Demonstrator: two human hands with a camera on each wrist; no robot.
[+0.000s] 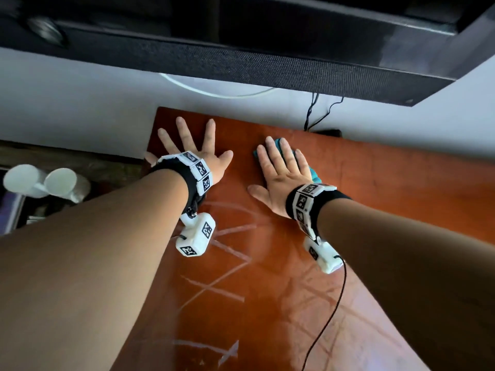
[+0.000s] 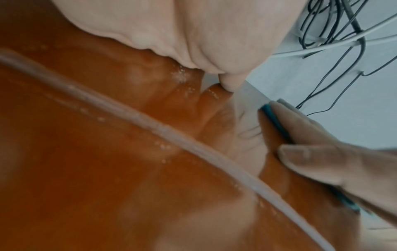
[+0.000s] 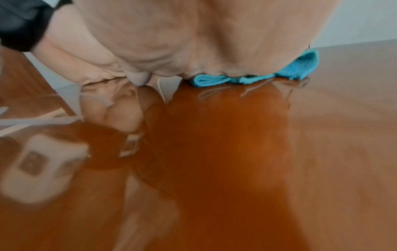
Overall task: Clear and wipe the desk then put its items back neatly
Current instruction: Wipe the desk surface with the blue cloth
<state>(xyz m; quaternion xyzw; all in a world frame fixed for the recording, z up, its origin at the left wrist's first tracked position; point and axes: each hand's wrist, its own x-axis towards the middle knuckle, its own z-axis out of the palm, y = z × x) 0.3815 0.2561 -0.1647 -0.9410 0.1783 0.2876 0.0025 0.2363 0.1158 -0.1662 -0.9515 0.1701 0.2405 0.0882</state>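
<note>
The glossy red-brown desk fills the head view, and nothing else lies on the part in view. My right hand lies flat with straight fingers, pressing a small blue cloth onto the desk near its far edge. In the right wrist view the cloth pokes out from under the palm. My left hand rests flat near the far left corner, fingers spread and nothing under it. The left wrist view shows a blue edge of the cloth under the right hand's fingers.
White streaks mark the desk's near half. A long black bar hangs on the wall above the desk. Black cables drop behind the far edge. Two white cups sit left of the desk, lower down.
</note>
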